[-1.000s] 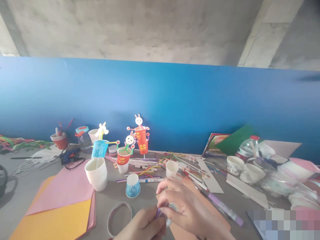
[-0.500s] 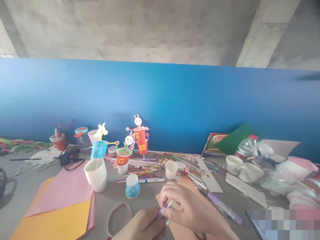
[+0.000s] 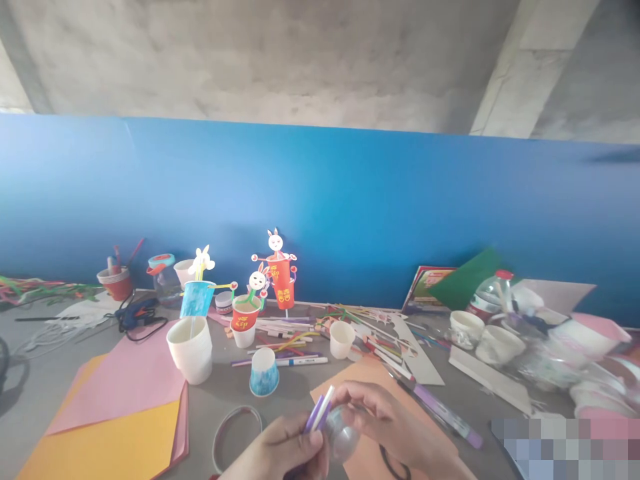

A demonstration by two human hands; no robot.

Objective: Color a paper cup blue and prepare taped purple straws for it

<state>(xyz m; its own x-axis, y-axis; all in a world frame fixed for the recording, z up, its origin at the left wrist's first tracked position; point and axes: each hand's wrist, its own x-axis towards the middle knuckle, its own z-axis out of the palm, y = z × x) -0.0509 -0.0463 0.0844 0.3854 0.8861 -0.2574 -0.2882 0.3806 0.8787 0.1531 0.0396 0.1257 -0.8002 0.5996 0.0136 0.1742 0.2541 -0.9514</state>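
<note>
At the bottom centre, my left hand (image 3: pixel 295 443) is closed around a few short purple and white sticks (image 3: pixel 319 412) that point upward. Right beside it, my right hand (image 3: pixel 380 420) has its fingers curled round a clear, rounded plastic piece (image 3: pixel 343 437). Both hands are over an orange paper sheet (image 3: pixel 367 460). Beyond them stand a small blue-painted cup (image 3: pixel 264 373) and a plain white cup (image 3: pixel 342 340). A roll of tape (image 3: pixel 237 433) lies to the left of my left hand.
Rabbit figures on red cups (image 3: pixel 283 283) and a blue cup (image 3: pixel 197 300) stand at the back, with a white cup (image 3: pixel 190 353) before them. Pink and yellow paper (image 3: pixel 120 393) lies left. A purple marker (image 3: pixel 453 417), bottle (image 3: pixel 493 293) and crumpled cups are right.
My hands have moved slightly apart. The sticks now point up from my left hand, and the clear plastic piece has come into view at my right hand.
</note>
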